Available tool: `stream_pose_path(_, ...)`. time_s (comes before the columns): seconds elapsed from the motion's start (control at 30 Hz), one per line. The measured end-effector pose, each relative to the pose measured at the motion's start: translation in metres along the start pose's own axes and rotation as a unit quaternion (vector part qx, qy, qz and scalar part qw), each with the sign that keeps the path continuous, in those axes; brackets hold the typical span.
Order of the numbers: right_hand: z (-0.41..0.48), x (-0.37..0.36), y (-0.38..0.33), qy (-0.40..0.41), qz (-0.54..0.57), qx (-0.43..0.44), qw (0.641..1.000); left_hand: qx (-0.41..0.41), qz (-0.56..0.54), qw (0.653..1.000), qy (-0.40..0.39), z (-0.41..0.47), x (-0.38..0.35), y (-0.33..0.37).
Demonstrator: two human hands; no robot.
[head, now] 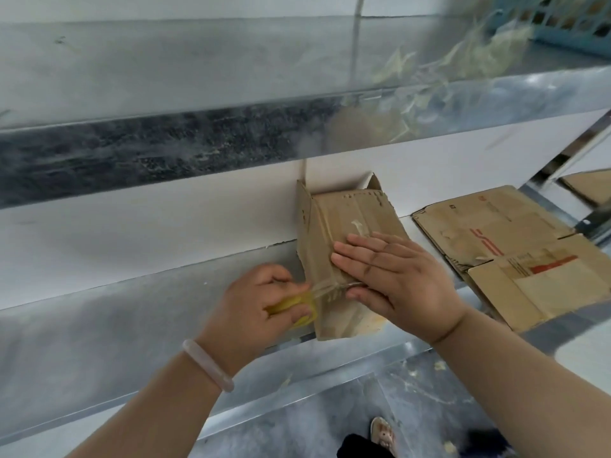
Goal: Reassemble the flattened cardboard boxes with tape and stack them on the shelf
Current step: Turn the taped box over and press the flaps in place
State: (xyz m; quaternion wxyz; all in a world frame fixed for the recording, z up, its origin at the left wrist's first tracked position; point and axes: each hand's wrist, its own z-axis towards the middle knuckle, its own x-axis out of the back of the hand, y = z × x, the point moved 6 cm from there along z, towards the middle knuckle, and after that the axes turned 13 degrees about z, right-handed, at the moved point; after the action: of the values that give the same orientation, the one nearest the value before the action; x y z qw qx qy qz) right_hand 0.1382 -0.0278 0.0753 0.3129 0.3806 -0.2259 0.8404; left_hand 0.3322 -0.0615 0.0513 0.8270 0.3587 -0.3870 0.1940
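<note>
On a metal shelf [139,312], the right hand [393,276] lies spread flat on a small brown cardboard box [344,223], pinning a clear tape strip [330,286]. The left hand [261,309] is closed around a yellow tape roll [297,309] just beside the box. Keeping the strip taut, then rubbing it down along the seam, should seal it cleanly. Flattened brown boxes [515,249] wait nearby.

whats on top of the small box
The right hand lies flat on the small box, pressing it down. A strip of clear tape crosses its near edge. The hand covers whatever lies beneath it.
</note>
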Motion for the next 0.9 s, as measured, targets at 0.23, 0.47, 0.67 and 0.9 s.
stream_pose_path(0.23, -0.008, 0.018, 0.003, 0.075, -0.074, -0.021, 0.994, 0.074, -0.01, 0.997, 0.015, 0.007, -0.006, 0.005)
stream_pose_path(0.47, -0.139, -0.017, 0.112, -0.037, 0.037, -0.608, 0.792, 0.116, -0.027, 0.993, 0.01, 0.0, -0.005, 0.004)
stream_pose_path(0.67, -0.156, -0.041, 0.149, -0.132, -0.051, -0.622, 0.77, 0.138, -0.006, 0.99, 0.005, -0.002, -0.002, 0.006)
stream_pose_path(0.9, -0.153, -0.035, 0.137, -0.045, 0.06, -0.691, 0.719, 0.146, 0.004, 0.989, -0.02, -0.006, -0.004, 0.007)
